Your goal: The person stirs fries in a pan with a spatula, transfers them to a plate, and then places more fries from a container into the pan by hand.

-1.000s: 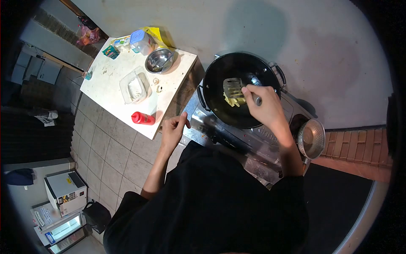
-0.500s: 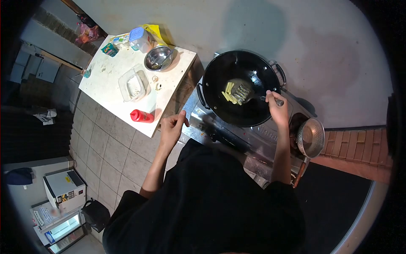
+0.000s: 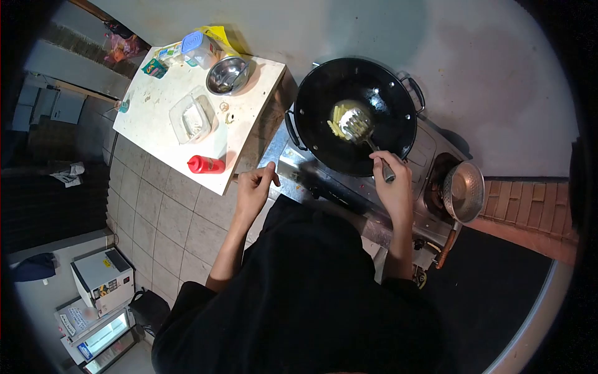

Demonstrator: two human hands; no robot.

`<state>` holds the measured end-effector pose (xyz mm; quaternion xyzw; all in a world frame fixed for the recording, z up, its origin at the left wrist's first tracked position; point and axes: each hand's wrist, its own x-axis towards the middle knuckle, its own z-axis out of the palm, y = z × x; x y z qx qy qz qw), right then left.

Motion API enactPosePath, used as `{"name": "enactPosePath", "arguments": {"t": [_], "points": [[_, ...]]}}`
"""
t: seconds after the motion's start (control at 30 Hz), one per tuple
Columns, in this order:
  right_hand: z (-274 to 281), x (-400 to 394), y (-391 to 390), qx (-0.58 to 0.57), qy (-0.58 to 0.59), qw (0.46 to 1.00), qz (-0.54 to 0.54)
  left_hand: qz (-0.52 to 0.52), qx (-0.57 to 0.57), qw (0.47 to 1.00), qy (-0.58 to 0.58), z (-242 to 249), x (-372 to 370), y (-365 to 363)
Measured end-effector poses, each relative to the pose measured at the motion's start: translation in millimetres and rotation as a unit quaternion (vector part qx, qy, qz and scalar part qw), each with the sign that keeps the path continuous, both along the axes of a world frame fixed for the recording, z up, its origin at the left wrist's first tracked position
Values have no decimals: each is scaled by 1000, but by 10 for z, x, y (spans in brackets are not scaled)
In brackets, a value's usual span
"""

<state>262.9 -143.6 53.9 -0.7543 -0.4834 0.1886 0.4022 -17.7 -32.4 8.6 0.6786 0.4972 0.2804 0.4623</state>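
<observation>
Pale yellow strips (image 3: 337, 121) lie in the black wok (image 3: 386, 93) beneath my slotted spatula (image 3: 358, 126); right hand (image 3: 391, 187) grips its handle, left hand (image 3: 254, 189) loosely curled, holding nothing, at the surface (image 3: 249, 118) edge.

White table (image 3: 163, 128) with bottle (image 3: 205, 164), tub (image 3: 192, 120), bowl (image 3: 227, 75)

Black wok (image 3: 380, 93), pale yellow strips (image 3: 337, 120), red bottle (image 3: 206, 164), white table (image 3: 162, 118), blue-lidded container (image 3: 198, 48).
</observation>
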Motion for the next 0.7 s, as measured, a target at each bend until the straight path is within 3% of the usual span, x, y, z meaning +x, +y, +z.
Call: {"name": "enactPosePath", "arguments": {"t": [0.7], "points": [[64,-10,77,26,-25,999,7,14,4,1000,-17,-23,-4,16]]}}
